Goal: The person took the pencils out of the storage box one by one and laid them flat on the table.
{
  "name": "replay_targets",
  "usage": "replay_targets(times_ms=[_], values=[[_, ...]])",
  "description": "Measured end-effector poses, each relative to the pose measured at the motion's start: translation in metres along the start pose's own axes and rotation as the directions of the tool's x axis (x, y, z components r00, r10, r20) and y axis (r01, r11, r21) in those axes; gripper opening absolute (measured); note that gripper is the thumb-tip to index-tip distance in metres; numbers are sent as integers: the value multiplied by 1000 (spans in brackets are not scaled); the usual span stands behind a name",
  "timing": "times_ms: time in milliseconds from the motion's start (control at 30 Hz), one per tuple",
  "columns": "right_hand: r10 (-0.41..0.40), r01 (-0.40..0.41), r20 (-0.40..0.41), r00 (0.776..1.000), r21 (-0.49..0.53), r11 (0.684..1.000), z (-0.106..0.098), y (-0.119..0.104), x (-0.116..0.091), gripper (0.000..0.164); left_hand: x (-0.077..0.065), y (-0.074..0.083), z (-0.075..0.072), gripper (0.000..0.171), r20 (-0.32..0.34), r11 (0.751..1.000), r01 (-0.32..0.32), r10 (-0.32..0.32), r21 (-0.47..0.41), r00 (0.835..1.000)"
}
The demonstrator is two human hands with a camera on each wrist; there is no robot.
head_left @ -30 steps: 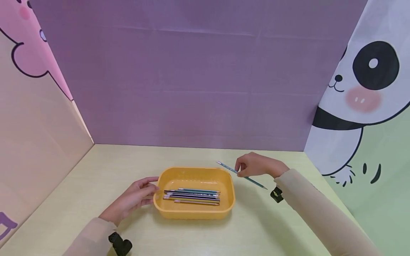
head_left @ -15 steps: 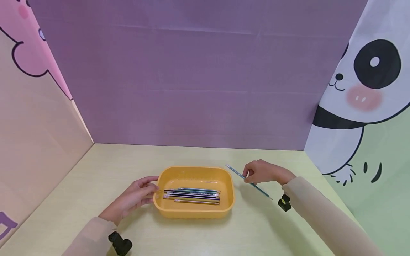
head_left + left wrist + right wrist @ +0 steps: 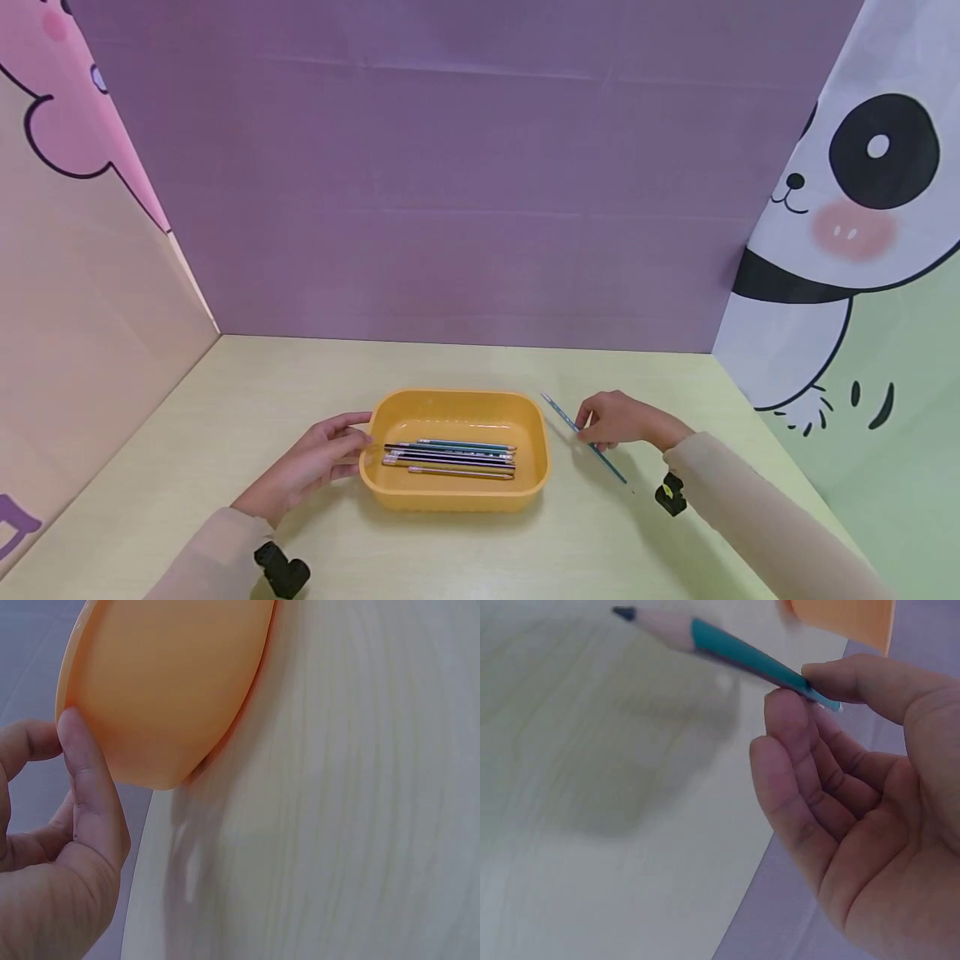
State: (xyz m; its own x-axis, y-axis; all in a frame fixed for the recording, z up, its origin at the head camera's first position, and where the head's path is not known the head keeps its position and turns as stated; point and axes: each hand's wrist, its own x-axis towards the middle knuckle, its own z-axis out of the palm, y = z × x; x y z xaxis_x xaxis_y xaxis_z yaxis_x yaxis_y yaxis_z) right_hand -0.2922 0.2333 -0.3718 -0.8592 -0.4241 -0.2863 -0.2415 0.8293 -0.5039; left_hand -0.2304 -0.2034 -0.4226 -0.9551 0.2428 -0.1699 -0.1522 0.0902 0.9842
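Observation:
A yellow plastic tray (image 3: pixel 455 502) stands on the table with several pencils (image 3: pixel 450 460) lying side by side in it. At its left end, my left hand (image 3: pixel 307 462) pinches the rim between thumb and finger; the left wrist view shows the thumb (image 3: pixel 88 765) against the tray's outer wall (image 3: pixel 172 682). Right of the tray, my right hand (image 3: pixel 618 419) pinches a teal pencil (image 3: pixel 558 408) near its middle. In the right wrist view, the sharpened tip of the pencil (image 3: pixel 735 649) points away from the hand, above the tabletop, and the other fingers curl loosely below.
A pale wooden table (image 3: pixel 300 375) lies beneath everything. A purple backdrop (image 3: pixel 465 208) rises behind it. Printed side panels stand at left and right, the right one bearing a panda (image 3: pixel 855 242). Dark wrist cameras sit on both sleeves.
My right hand has moved right and down toward the table with the teal pencil, which now slants more steeply. The left hand and the tray have stayed in place.

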Motion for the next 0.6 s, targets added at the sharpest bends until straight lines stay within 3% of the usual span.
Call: replay_targets(times_ms=[600], values=[[108, -106, -45, 993, 52, 993, 25, 9, -1, 8, 1, 1, -1, 62, 5, 1000, -8, 8, 1, 1000]])
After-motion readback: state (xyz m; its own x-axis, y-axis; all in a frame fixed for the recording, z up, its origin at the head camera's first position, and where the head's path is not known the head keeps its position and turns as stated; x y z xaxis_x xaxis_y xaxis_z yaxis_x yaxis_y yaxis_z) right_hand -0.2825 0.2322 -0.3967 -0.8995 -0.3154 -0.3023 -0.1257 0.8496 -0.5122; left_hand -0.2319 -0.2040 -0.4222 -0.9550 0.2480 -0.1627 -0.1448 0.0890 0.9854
